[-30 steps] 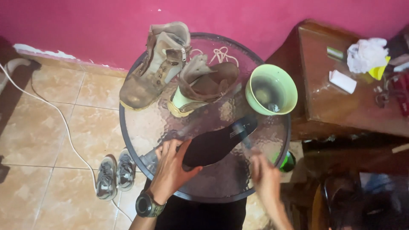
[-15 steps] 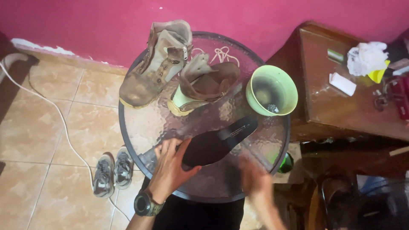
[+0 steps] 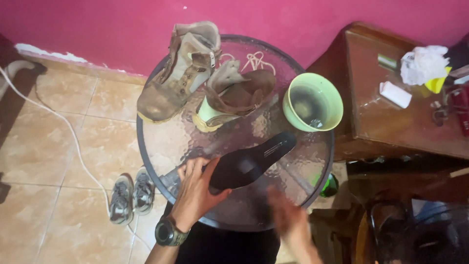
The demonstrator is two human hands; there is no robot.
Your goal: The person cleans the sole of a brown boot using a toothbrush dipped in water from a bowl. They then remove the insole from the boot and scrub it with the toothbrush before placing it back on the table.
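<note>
Left hand point(image 3: 195, 188) pins the near, heel end of a dark insole point(image 3: 251, 164) against the round glass table point(image 3: 161, 146); fingers curled loosely over its edge, thumb underneath or beside it, exact wrap cannot be told. The insole lies diagonally across the near half of the table, toe end pointing far-right toward the green bowl point(image 3: 312, 101).

Right hand point(image 3: 290, 220) is blurred, near-right of the insole; whether it is open or holds anything cannot be told.

Handling judgement: the insole looks thin, light and floppy, so it likely bends if lifted by one end. Best grip seems the heel or mid-arch, pinched flat. The glass top looks slick, so the insole may slide.

Surroundings: two worn brown boots point(image 3: 178, 73) point(image 3: 234, 98) stand at the far side, laces point(image 3: 254, 61) loose behind them. The bowl sits just beyond the toe end and is the closest obstacle. A pair of small shoes point(image 3: 131, 194) lies on the tile floor, near-left. A wooden cabinet point(image 3: 391, 127) stands to the right.
</note>
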